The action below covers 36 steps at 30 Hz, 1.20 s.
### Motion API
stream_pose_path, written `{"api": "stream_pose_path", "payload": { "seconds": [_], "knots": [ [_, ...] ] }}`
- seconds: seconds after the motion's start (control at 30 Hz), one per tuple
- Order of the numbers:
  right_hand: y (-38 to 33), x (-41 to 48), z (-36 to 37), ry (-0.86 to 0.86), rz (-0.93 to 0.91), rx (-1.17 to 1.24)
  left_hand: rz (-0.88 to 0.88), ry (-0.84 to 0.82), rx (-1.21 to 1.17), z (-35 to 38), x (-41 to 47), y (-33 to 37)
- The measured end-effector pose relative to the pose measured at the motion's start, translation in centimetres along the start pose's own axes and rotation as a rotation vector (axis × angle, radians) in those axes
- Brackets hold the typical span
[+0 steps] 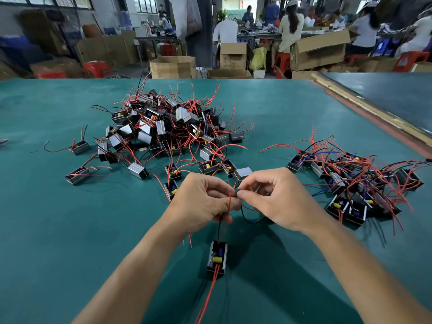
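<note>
At lower centre, a small open black case (217,258) holds yellow and blue components. Its red and black wires (230,203) run up to two hands at mid-frame. The left hand (205,202) pinches them and the right hand (273,197) nips their ends. A large heap of like units (168,122) lies above, a smaller heap (357,181) at right, both on the green table (70,230). Open cardboard boxes (173,66) and seated workers (288,26) line the top.

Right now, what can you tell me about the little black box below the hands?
The little black box is an open-topped dark case with silvery sides, holding yellow and blue parts. Red wires trail from its near end; a red and a black wire rise from its far end into the left hand, which pinches them. It lies lengthwise over the green table.
</note>
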State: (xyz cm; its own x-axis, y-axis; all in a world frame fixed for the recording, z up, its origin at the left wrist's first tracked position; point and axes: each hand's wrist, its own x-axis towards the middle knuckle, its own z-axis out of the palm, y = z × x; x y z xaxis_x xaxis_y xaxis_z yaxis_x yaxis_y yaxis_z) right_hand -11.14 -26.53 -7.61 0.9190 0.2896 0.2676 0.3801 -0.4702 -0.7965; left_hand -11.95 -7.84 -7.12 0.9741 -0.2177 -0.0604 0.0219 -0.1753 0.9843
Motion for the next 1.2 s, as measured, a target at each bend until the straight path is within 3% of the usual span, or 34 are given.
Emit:
{"api": "stream_pose_path", "payload": {
  "seconds": [0.53, 0.87, 1.2],
  "knots": [
    [-0.7, -0.1, -0.1, -0.033, 0.089, -0.036, 0.076, -0.038, 0.078, 0.2, 0.3, -0.1],
    [-1.1, -0.3, -0.1, -0.029, 0.095, 0.056, 0.002, -0.097, 0.094, 0.2, 0.1, -0.4],
    [-0.8, -0.4, -1.1, -0.134, 0.009, 0.11, -0.038, -0.169, 0.057, -0.1, -0.1, -0.3]
  ]
}}
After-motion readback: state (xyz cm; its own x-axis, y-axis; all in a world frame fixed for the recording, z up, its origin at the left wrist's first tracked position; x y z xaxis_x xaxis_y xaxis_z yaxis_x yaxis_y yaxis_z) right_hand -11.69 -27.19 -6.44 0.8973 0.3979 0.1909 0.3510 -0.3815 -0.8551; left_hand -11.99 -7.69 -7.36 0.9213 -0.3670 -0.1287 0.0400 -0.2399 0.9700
